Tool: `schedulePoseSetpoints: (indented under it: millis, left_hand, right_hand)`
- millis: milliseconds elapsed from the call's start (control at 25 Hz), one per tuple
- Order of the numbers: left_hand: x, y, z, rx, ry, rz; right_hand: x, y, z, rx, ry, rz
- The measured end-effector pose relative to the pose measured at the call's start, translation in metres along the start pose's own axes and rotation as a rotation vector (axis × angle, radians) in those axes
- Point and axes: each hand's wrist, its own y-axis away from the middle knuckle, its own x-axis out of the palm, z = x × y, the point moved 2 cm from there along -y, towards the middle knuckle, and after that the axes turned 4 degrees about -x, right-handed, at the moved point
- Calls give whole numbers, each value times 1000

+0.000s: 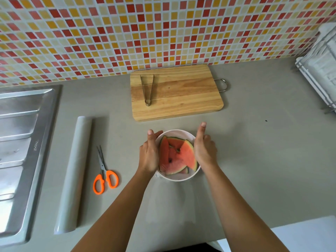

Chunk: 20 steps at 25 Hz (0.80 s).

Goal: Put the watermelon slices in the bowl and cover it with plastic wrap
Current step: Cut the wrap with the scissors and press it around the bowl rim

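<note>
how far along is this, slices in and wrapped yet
Done: the watermelon slices sit in the bowl; tongs lie on the cutting board. In hand: left hand and right hand hold the bowl's sides, with a clear plastic wrap sheet trailing from its near rim. Left: sealing the wrap; I cannot tell if it spans the top.

Red watermelon slices (174, 157) (green-rimmed) are filling a white bowl (179, 178); orange-handled scissors (103, 168) are lying on the grey bench (254, 160), beneath red-and-yellow mosaic wall tiles (163, 30).
</note>
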Motion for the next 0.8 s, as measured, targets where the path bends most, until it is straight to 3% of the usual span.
schedulePoseSetpoints:
  millis: [160, 320, 400, 640, 800]
  left_hand:
    - [-8, -6, 6, -86, 188, 90]
    - [-23, -9, 4, -144, 186, 229]
    - [-27, -6, 4, -162, 180, 233]
    - [-23, 38, 30, -319, 338, -82]
    - [-26, 45, 33, -251, 199, -240]
  right_hand:
    - [-29, 16, -24, -7, -347, -95]
    - [-28, 58, -47, 112, -530, 199]
    - [-26, 62, -40, 120, -624, 240]
    - [-18, 22, -4, -122, -697, 303]
    - [-28, 12, -13, -287, -529, 34]
